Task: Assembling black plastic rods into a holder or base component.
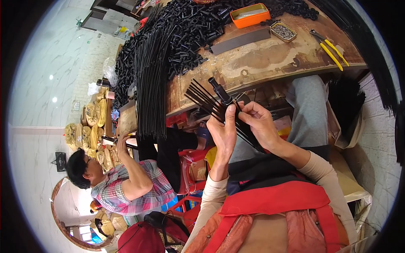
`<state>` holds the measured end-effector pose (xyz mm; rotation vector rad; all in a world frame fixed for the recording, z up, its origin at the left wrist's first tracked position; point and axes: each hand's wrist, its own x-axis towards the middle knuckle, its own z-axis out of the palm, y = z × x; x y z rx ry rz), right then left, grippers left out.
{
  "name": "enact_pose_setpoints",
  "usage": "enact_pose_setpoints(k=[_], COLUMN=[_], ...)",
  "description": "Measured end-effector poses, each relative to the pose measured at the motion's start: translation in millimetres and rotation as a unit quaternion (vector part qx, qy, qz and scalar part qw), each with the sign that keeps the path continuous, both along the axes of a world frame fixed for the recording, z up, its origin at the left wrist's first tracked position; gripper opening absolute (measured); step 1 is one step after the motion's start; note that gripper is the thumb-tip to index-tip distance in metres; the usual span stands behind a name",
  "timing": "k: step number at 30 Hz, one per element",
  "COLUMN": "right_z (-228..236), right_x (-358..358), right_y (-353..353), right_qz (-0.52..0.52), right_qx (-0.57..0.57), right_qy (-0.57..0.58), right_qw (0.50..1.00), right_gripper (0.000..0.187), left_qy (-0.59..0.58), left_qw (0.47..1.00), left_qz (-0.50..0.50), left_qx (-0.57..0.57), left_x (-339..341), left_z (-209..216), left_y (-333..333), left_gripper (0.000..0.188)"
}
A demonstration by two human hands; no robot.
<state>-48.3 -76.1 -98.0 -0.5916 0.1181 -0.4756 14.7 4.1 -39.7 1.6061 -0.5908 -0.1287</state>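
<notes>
Above my lap, my left hand [223, 133] grips a fanned bundle of thin black rods [204, 99]. A black stepped plastic tube fitting [220, 92] stands tilted above the same hand, its wider collar by my thumb. My right hand [258, 125] is closed in a pinch right beside that collar. What its fingertips hold is too small to make out. The lower part of the rods passes behind my hands toward my lap.
A wooden workbench [287, 59] bears a heap of black plastic fittings [190, 33], long black rods [151, 84], an orange box [251, 16], a dish of small metal pieces [283, 31], a grey bar [240, 41] and yellow-handled pliers [332, 52]. A co-worker [130, 181] sits at left.
</notes>
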Motion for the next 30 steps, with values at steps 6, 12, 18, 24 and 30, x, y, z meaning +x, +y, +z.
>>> enact_pose_setpoints(k=[6, 12, 18, 24, 30], right_z=[-1.7, 1.6, 2.2, 1.8, 4.4], right_x=[-0.9, -1.9, 0.9, 0.8, 2.2], right_y=[3.1, 10.8, 1.9, 6.8, 10.3], right_qz=[-0.022, -0.021, -0.031, -0.011, -0.049], right_qx=[-0.019, -0.021, -0.025, -0.018, -0.029], right_qy=[0.025, 0.017, 0.031, 0.029, 0.003], right_qw=[0.999, 0.999, 0.999, 0.999, 0.998], right_gripper=[0.007, 0.008, 0.006, 0.006, 0.007], left_qy=[0.084, 0.075, 0.145, 0.121, 0.186], left_qw=[0.995, 0.996, 0.986, 0.991, 0.979], left_qz=[-0.051, -0.024, -0.049, -0.003, -0.053], left_qx=[-0.028, -0.036, -0.07, -0.049, -0.071], left_x=[2.4, 4.4, 0.0, -2.4, 7.7], left_z=[11.7, 4.0, 11.7, 6.3, 8.4], left_y=[4.7, 4.9, 3.2, 5.3, 7.2], left_gripper=[0.017, 0.016, 0.018, 0.019, 0.017])
